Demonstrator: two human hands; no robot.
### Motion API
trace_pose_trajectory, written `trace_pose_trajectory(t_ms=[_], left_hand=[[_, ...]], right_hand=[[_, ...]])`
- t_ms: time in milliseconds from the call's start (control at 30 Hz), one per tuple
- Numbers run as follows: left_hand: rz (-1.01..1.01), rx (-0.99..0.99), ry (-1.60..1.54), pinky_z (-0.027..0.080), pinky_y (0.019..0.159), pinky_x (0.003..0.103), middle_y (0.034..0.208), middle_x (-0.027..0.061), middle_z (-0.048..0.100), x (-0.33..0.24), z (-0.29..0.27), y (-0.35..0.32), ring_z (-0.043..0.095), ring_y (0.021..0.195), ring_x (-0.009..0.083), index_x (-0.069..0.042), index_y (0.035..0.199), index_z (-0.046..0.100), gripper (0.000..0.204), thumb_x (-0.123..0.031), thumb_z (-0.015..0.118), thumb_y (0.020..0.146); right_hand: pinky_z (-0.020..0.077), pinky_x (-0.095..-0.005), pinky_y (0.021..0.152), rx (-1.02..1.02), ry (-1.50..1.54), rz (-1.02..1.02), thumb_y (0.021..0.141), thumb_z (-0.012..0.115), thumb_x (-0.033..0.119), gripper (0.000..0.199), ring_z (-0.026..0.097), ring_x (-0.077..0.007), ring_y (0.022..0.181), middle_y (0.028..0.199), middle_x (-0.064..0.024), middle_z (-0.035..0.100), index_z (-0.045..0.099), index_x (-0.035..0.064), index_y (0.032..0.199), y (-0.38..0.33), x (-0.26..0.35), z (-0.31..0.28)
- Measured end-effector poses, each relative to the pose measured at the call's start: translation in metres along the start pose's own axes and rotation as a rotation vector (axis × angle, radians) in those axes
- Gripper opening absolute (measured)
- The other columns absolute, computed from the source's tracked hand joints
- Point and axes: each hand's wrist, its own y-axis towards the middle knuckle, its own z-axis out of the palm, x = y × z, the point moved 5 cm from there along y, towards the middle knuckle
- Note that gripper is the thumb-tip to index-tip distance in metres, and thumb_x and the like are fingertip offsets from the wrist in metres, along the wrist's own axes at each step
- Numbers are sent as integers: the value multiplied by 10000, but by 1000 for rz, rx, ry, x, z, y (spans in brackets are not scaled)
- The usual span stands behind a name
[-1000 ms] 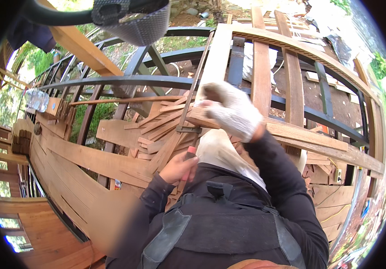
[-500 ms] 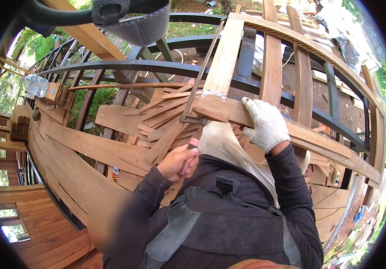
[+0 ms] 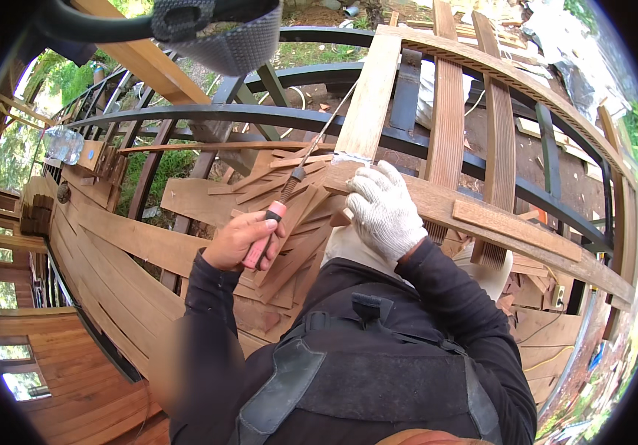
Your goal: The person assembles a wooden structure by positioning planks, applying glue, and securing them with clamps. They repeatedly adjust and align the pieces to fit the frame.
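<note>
My bare left hand [image 3: 248, 241] is closed round the pink-and-black handle of a bar clamp [image 3: 289, 187]. The clamp's threaded screw shows above the handle, and its thin bar slants up and away past the left side of a pale upright board [image 3: 369, 104]. My right hand [image 3: 384, 208], in a white knit glove, is bent over the near end of a long brown wooden rail [image 3: 438, 204], fingers on its top face. A shorter wood strip [image 3: 515, 230] lies along the rail farther right. The clamp's far end is too thin and blurred to make out.
Loose offcuts [image 3: 289, 245] are heaped on the plank deck [image 3: 141, 245] left of my legs. Dark metal beams [image 3: 304, 115] cross ahead, with ground below. Ribbed boards [image 3: 449, 111] stand beyond the rail. A clear plastic bottle [image 3: 63, 144] sits far left.
My left hand has shifted left and slightly up, and the bar clamp has tilted and come away from the rail's end. My gloved right hand has slid left along the rail toward its end.
</note>
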Motion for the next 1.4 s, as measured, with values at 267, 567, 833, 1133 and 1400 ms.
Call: trace_pose_trajectory(t_ms=[267, 567, 833, 1133, 1400], left_hand=[[-115, 173, 233, 540, 622, 266, 855, 77, 702, 8, 6, 0, 682, 703, 137, -30, 1196, 564, 275, -245, 613, 1031], [-286, 315, 342, 548, 696, 266, 1036, 64, 686, 93, 21, 41, 685, 838, 128, -38, 1266, 526, 338, -235, 662, 1027], [-302, 289, 492, 563, 811, 314, 1071, 71, 713, 136, -13, 78, 692, 958, 150, -39, 1217, 631, 314, -241, 703, 988], [239, -345, 971, 568, 853, 364, 1205, 188, 689, -85, 17, 259, 699, 1035, 263, 41, 1400, 535, 796, -600, 673, 947], [189, -404, 1049, 469, 1097, 410, 1362, 376, 559, -96, 56, 288, 608, 1270, 428, 170, 1449, 340, 1183, -650, 817, 742]], right_hand=[[443, -504, 1080, -30, -84, 299, 715, 812, 162, 480, 621, -357, 1121, 1122, -153, 657, 668, 44, 1157, -40, -43, -70], [421, -483, 1098, 194, -146, 395, 650, 863, 194, 770, 581, -359, 1233, 1284, -171, 630, 603, 44, 1359, -65, -57, -75], [471, -428, 902, 304, -170, 426, 702, 858, 306, 708, 630, -306, 1014, 1066, -130, 640, 602, 28, 1302, -52, -66, -66], [487, -421, 869, 311, -174, 381, 693, 871, 346, 673, 644, -299, 963, 1014, -121, 656, 626, 43, 1242, -53, -71, -60], [482, -425, 868, 343, -134, 376, 671, 888, 370, 701, 642, -295, 957, 997, -116, 660, 629, 29, 1226, -62, -64, -69]])
